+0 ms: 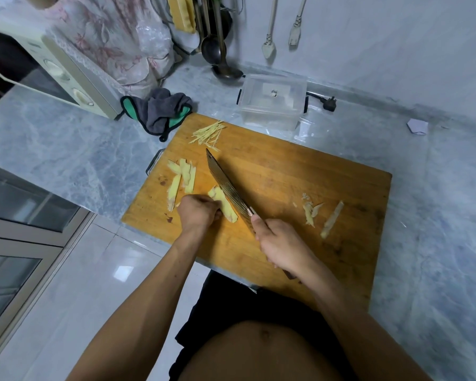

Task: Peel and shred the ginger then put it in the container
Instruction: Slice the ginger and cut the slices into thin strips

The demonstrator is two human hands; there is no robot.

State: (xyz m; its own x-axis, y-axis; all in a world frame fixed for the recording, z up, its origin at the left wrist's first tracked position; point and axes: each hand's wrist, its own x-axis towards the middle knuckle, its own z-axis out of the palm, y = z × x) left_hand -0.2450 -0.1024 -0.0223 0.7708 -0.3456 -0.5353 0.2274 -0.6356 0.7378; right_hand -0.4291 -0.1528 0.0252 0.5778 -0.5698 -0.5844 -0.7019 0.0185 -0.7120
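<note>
Grey marbled stone bench [66, 144] is seen carrying a rectangular wooden chopping board [300, 171], on which ginger is being cut.

At the far left of the bench a cream microwave oven [66, 78] is placed, and just beyond the board's far edge a clear rectangular plastic container [272, 101] is stood, with a grey and green cloth [160, 111] beside the board's far left corner. A long dark-bladed kitchen knife [226, 188] is gripped at its handle by the right hand [280, 244], fingers curled round it, the blade laid against a peeled yellow ginger piece [223, 203]. That piece is held down by the left hand [199, 211], fingertips curled onto it. Flat ginger slices [182, 180] are left beside it, fine ginger shreds [208, 134] are piled near the far edge, and pale peel scraps [322, 215] are scattered on the right.
</note>
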